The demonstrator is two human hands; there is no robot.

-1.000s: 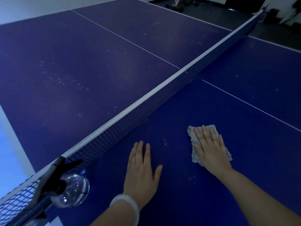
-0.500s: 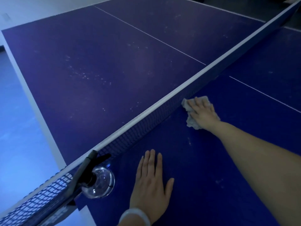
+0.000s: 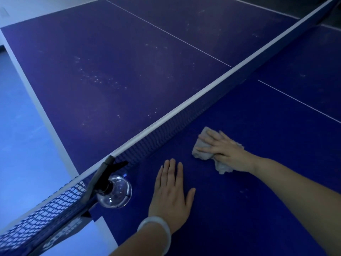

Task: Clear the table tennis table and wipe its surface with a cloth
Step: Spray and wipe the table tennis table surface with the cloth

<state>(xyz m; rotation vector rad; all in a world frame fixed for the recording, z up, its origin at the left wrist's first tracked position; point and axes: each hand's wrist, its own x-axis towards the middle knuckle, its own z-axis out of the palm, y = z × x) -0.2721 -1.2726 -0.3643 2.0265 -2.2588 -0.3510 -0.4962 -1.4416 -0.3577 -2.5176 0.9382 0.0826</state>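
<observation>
Wiping near net (image 3: 184,115) | right hand (image 3: 224,151) fingers spread flat, pressing cloth (image 3: 204,150), pulled back from net base since half a second ago | left hand (image 3: 171,193) flat, fingers together, bracing on tabletop (image 3: 258,209) | spray bottle (image 3: 112,189) beside net post | far half looks speckled, unwiped
</observation>
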